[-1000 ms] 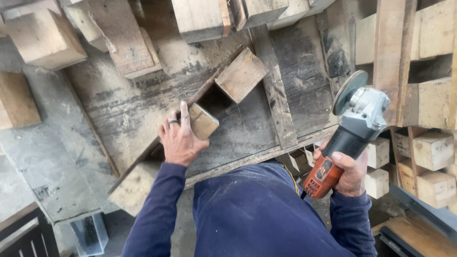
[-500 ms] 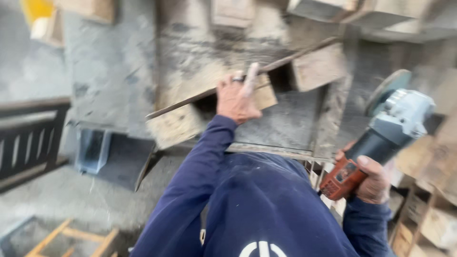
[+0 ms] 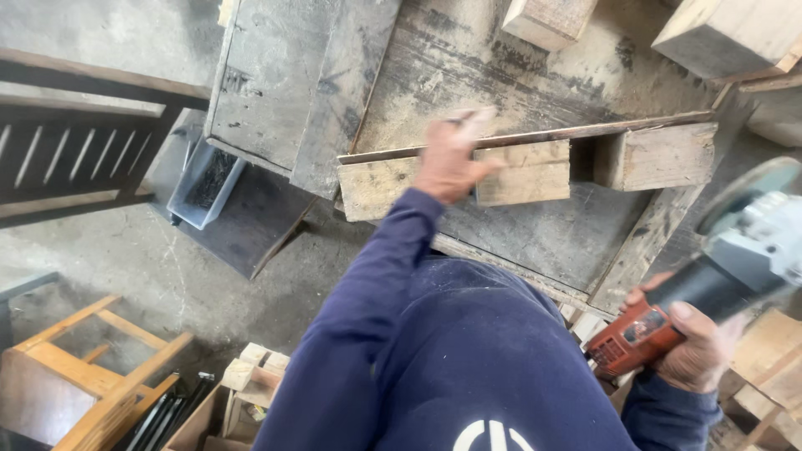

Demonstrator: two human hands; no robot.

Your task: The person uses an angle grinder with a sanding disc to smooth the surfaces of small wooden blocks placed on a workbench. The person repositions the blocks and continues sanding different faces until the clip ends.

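**A:** Start nearest the camera. What's in the right hand (image 3: 689, 351)?

**B:** It is clenched round the orange-and-black body of an angle grinder (image 3: 710, 280), low at the right edge. The grey head and guarded disc point up and away, held off the bench and touching no wood. The tool is motion-blurred, so I can't tell whether the disc is spinning.

**A:** And the left hand (image 3: 451, 159)?

**B:** The arm, in a dark blue sleeve (image 3: 376, 284), is stretched forward, and the hand lies on the front edge of the pallet piece (image 3: 455, 179), a thin board with wooden blocks fixed under it. It covers the gap between the left block and the middle block (image 3: 526, 171). It is blurred; it looks pressed on rather than wrapped round, but I can't tell the finger grip for sure.

**A:** Where does that piece sit?

**B:** On the dusty workbench (image 3: 501, 67), near its front edge, with a third block (image 3: 660, 154) further right. Loose timber offcuts (image 3: 547, 18) lie beyond, at the far side.

**A:** So which step is this?

**B:** I'd judge it as positioning: one hand steadies the piece while the grinder waits clear.

**A:** What would the next move call for?

**B:** Probably a firm hold on the wood, fingers well away from the disc's path, and the grinder brought in under control.
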